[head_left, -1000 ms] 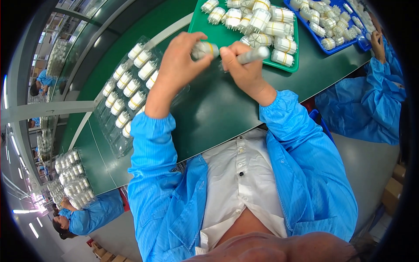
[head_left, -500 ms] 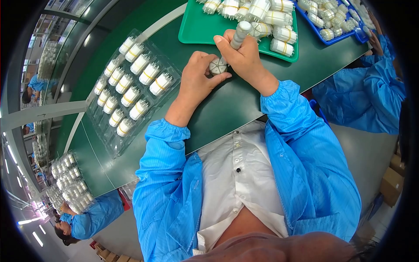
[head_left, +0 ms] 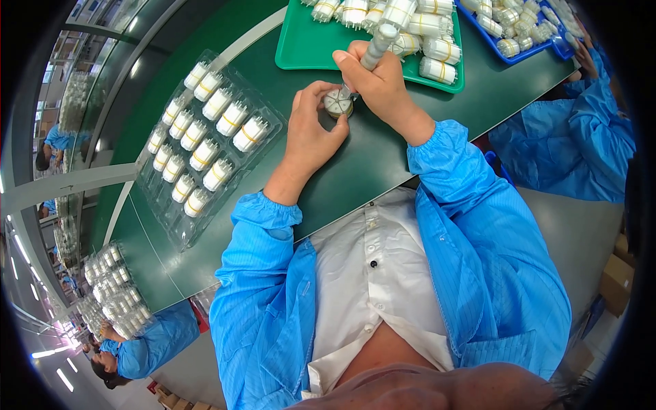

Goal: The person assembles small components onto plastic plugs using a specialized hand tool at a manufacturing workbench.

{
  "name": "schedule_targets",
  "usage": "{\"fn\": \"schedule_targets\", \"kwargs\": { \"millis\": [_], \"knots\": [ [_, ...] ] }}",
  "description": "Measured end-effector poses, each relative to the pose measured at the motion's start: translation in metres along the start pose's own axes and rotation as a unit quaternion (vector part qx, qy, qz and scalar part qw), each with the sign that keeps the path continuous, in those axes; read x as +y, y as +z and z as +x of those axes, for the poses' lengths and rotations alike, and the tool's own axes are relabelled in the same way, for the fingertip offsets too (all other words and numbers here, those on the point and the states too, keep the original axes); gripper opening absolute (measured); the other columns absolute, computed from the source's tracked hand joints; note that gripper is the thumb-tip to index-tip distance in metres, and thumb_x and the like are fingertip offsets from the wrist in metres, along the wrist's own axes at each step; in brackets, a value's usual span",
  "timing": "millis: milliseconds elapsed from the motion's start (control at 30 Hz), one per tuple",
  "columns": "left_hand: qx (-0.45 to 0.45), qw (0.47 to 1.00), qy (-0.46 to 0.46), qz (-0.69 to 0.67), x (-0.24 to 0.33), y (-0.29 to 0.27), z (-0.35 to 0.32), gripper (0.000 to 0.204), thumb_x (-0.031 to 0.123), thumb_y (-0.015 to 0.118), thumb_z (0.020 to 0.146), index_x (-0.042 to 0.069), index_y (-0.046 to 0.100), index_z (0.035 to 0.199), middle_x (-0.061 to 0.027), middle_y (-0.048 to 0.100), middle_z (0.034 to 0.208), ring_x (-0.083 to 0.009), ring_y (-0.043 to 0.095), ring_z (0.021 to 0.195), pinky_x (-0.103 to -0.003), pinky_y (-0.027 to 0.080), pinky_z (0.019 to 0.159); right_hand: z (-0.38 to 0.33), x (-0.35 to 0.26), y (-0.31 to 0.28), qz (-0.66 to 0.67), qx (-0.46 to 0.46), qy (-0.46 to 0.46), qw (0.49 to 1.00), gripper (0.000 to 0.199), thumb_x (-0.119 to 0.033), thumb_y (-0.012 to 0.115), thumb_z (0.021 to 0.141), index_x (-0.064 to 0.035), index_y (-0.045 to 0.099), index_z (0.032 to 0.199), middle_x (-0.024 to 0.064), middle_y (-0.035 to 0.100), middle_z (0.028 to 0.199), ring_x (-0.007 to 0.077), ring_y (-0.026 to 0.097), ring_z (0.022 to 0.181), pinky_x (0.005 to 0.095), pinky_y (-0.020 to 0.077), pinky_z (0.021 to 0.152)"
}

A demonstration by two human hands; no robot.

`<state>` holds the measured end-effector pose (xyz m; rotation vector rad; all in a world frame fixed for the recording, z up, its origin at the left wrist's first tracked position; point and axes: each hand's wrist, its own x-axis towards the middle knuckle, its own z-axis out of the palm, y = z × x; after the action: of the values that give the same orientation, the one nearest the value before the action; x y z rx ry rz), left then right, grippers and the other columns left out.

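Note:
On the green table my left hand (head_left: 316, 130) closes its fingertips around a short white cylinder (head_left: 337, 103). Its round top, split into wedge-shaped segments, faces up. My right hand (head_left: 380, 85), just to the right, grips a slim hand tool (head_left: 381, 44) with a pale grey handle and a rounded knob end. The tool slants down toward the cylinder's upper right edge; its tip is too small to make out, so I cannot tell if it touches.
A green tray (head_left: 301, 56) of white cylinders with yellow bands and pins lies beyond my hands. Beside it stands a blue tray (head_left: 516, 60) of similar parts. At left, a clear plastic tray (head_left: 179, 229) holds rows of them. Co-workers in blue sit at both sides.
The cylinder has shifted slightly left, and my left thumb has moved from across its front to its lower right side. My right hand keeps hold of the tool near the cylinder's edge.

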<state>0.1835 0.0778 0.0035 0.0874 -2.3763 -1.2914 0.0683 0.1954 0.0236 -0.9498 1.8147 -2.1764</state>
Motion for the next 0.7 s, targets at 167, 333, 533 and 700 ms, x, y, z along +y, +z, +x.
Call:
{"fn": "schedule_targets", "kwargs": {
  "millis": [167, 333, 533, 700],
  "knots": [
    [0.020, 0.993, 0.043, 0.107, -0.004, 0.000, 0.002, 0.054, 0.007, 0.083, 0.070, 0.006, 0.056, 0.117, -0.0114, 0.060, 0.108, -0.0282, 0.059, 0.101, -0.039, 0.053, 0.082, -0.002, 0.002, 0.007, -0.104, -0.008, -0.031, 0.994, 0.037, -0.020, 0.062, 0.097, -0.0080, 0.048, 0.066, -0.0031, 0.049, 0.059, 0.0062, 0.042, 0.055, 0.0285, 0.0321, 0.050],
    [0.040, 0.991, 0.014, 0.129, -0.005, 0.005, -0.002, 0.056, 0.008, 0.084, 0.071, 0.004, 0.056, 0.119, -0.0094, 0.062, 0.104, -0.0235, 0.060, 0.089, -0.035, 0.051, 0.078, -0.003, 0.006, 0.005, -0.180, -0.024, -0.126, 0.975, 0.035, -0.021, 0.063, 0.097, -0.0095, 0.050, 0.066, -0.0034, 0.049, 0.059, 0.0069, 0.042, 0.055, 0.0289, 0.0311, 0.050],
    [0.031, 0.999, 0.008, 0.033, -0.002, 0.001, -0.004, 0.066, 0.005, 0.080, 0.075, 0.002, 0.045, 0.132, -0.0113, 0.067, 0.113, -0.0214, 0.065, 0.099, -0.032, 0.052, 0.088, 0.003, 0.001, -0.005, 0.018, -0.020, 0.009, 1.000, 0.036, -0.019, 0.062, 0.098, -0.0093, 0.048, 0.066, -0.0027, 0.048, 0.060, 0.0046, 0.042, 0.057, 0.0255, 0.0322, 0.052],
    [0.017, 1.000, 0.008, 0.024, 0.001, 0.001, -0.003, 0.065, 0.004, 0.078, 0.074, 0.005, 0.046, 0.130, -0.0117, 0.066, 0.117, -0.0272, 0.065, 0.102, -0.037, 0.054, 0.086, 0.001, 0.006, 0.002, -0.083, -0.024, -0.021, 0.996, 0.037, -0.021, 0.063, 0.097, -0.0084, 0.049, 0.066, -0.0035, 0.047, 0.059, 0.0053, 0.043, 0.056, 0.0276, 0.0319, 0.050]
  ]
}}
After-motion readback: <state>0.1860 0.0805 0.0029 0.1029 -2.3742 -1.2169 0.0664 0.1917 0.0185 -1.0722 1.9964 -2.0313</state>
